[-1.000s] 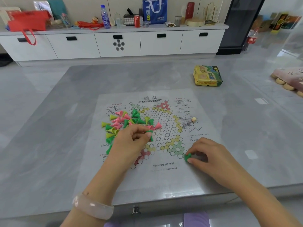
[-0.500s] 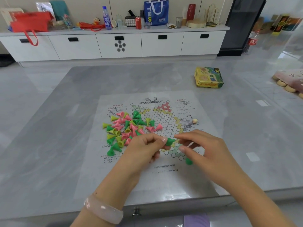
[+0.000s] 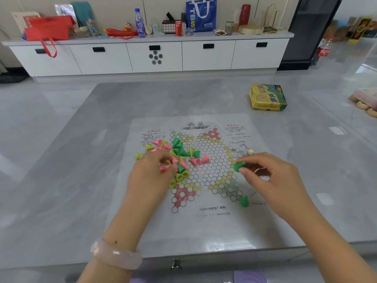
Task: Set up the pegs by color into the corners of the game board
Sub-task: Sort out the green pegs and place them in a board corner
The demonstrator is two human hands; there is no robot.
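Observation:
A paper game board [image 3: 206, 223] with a hexagonal star grid lies flat on the grey table. A loose pile of pegs [image 3: 179, 154] in pink, green and yellow-green covers its left part. One green peg [image 3: 243, 201] stands at the board's near right corner. My right hand [image 3: 271, 178] hovers over the right side of the board and pinches another green peg [image 3: 238, 166] between thumb and finger. My left hand [image 3: 151, 176] reaches into the pile with its fingers curled among the pegs; I cannot tell whether it holds one.
A small die [image 3: 251, 152] lies on the right edge of the board. A yellow-green game box [image 3: 267, 98] sits at the table's far right. The table's front edge [image 3: 204, 256] runs just under my wrists. A white cabinet [image 3: 155, 56] stands behind.
My left hand passed a green peg to my right hand and went back left into the pile. My right hand moved right with the peg, away from the one standing at the corner.

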